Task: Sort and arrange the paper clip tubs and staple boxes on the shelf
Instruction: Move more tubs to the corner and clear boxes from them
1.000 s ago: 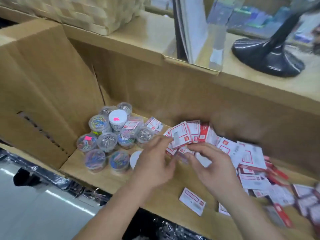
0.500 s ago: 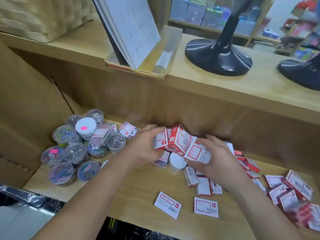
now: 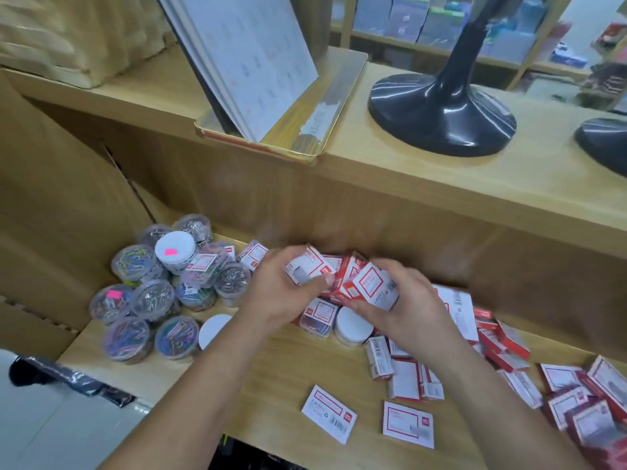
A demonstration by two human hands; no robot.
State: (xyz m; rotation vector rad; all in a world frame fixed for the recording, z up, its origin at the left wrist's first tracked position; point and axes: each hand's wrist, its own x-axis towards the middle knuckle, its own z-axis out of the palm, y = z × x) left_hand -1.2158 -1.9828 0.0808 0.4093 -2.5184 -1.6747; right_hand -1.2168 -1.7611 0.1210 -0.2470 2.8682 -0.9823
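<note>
While your left hand (image 3: 281,295) and right hand (image 3: 405,312) together clutched a bunch of staple boxes (image 3: 342,278) at mid-frame, beside the paper clip tubs (image 3: 152,296), a slack squeeze could have spilled boxes among them.

Clear round paper clip tubs (image 3: 149,300), filled with silver or coloured clips, stand clustered upright at the left end of the wooden shelf (image 3: 305,361), around a white-lidded tub (image 3: 175,251) bearing a pink sticker. Right of that tub, a bunch of red-and-white staple boxes (image 3: 369,283) is tilted at mixed angles, gripped between the left hand (image 3: 274,296) and right hand (image 3: 414,313). Farther right of the tub, scattered staple boxes (image 3: 509,347) lie flat or on edge across the shelf.
</note>
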